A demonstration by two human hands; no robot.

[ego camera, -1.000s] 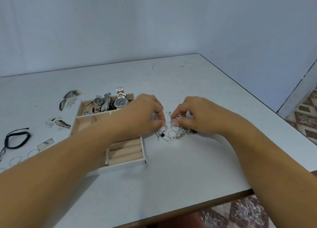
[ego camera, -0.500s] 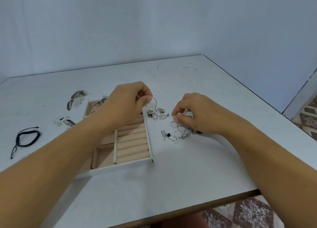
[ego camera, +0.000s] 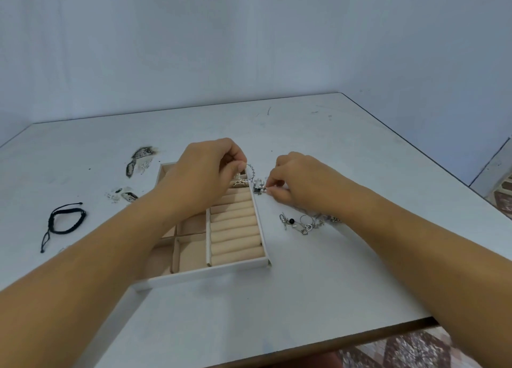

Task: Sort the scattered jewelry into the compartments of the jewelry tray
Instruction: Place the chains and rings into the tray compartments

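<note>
A white jewelry tray (ego camera: pixel 216 269) with beige lining and ring rolls lies in the middle of the table. My left hand (ego camera: pixel 205 176) hovers over the tray's far right corner and pinches a silver hoop bracelet (ego camera: pixel 250 172) with dangling charms. My right hand (ego camera: pixel 299 180) sits just right of the tray and pinches the charm cluster (ego camera: pixel 259 189) hanging from that bracelet. A ring (ego camera: pixel 239 184) rests in the top ring roll. A pile of silver rings and earrings (ego camera: pixel 303 223) lies on the table below my right wrist.
A black cord bracelet (ego camera: pixel 65 221) lies at the left. Dark hair clips (ego camera: pixel 140 157) and small silver pieces (ego camera: pixel 126 196) are scattered left of the tray. The table's front edge (ego camera: pixel 360 337) is near, and its right edge slants away.
My left hand lifted the hoop bracelet out of the pile and carried it over the tray's corner. My right hand left the pile and moved up-left to pinch the bracelet's charms.
</note>
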